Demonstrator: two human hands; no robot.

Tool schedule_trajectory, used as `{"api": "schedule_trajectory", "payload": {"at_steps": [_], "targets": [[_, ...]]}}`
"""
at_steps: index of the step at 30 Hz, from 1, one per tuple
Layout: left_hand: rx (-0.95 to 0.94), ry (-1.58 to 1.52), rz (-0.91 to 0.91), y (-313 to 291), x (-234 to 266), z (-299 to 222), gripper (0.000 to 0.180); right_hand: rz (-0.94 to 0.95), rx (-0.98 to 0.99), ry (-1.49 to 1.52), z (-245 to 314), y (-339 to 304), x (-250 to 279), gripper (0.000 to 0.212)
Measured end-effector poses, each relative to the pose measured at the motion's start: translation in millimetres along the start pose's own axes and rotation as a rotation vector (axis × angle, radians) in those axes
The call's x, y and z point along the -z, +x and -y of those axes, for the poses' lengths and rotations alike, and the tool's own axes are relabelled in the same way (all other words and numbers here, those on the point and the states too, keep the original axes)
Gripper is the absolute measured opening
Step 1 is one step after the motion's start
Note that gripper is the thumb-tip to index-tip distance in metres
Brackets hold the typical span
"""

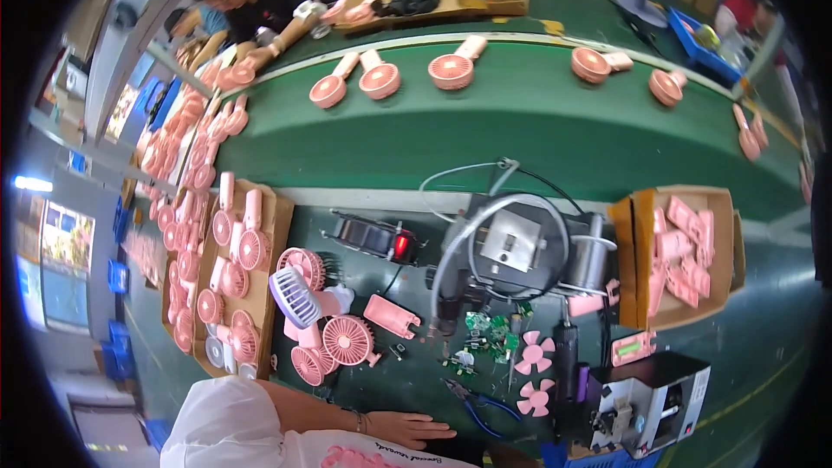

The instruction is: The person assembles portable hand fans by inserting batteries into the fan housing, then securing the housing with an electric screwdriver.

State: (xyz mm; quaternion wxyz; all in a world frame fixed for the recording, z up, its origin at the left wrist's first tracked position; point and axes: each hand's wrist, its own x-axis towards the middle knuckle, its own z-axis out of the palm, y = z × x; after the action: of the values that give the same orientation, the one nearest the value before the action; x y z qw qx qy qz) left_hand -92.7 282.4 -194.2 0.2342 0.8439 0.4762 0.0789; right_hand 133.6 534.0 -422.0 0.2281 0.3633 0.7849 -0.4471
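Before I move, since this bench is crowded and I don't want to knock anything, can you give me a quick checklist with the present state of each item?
1. Left hand free: ok; its fingers are stretched out, with nothing visible in them.
2. Right hand free: cannot tell; it is out of view.
3. Blue-handled pliers clear of the left hand: ok; they lie apart, to its right.
4. Green circuit boards contained: not ok; they lie loose on the bench.
5. Lilac fan separate from the pink fans: not ok; it lies among them.
6. Pink casing parts boxed: ok; several lie in the right-hand cardboard box.
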Motion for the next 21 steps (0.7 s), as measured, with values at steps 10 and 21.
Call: {"api": "schedule_trajectory", "payload": {"at_steps": [10, 21], "targets": [[0.002, 0.233, -0.195, -6, -25, -2, 0.051, -0.005, 0.275, -0.038, -12, 26, 36, 0.07], [0.113, -0.181, -0.598, -10, -16, -30, 0.026, -0.339, 0.433, -0.327, -82, -47, -26, 0.025]]}}
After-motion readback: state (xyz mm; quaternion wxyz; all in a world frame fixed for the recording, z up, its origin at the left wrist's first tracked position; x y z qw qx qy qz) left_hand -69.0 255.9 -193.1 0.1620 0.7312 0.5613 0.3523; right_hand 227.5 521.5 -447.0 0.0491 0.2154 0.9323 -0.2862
